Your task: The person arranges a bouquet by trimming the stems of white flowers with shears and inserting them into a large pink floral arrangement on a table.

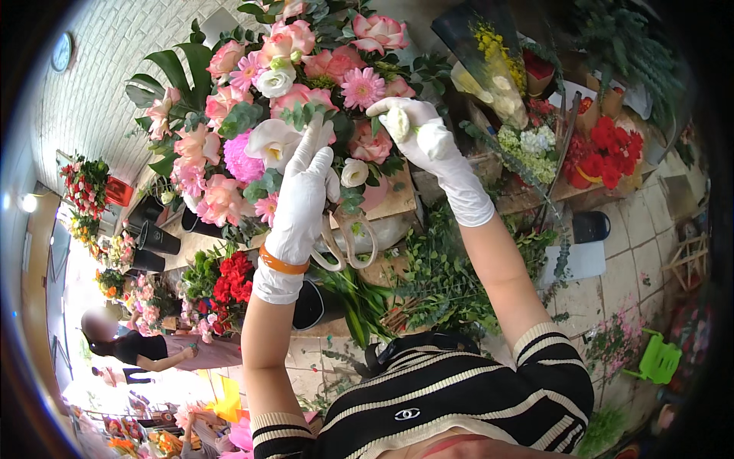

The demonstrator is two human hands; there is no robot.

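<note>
A large arrangement of pink roses, gerberas and green leaves fills the middle. My left hand, in a white glove with an orange band at the wrist, reaches into it with the index finger stretched out beside a white orchid. My right hand, also gloved, is closed around white lisianthus blooms at the arrangement's right side; their stems are hidden. Scissors with pale looped handles show just below my left hand. Whether that hand touches them I cannot tell.
Cut greenery lies in front of the arrangement. To the right are wrapped yellow flowers, red blooms and a black bucket. Black buckets and red flowers stand left. Another person is at lower left.
</note>
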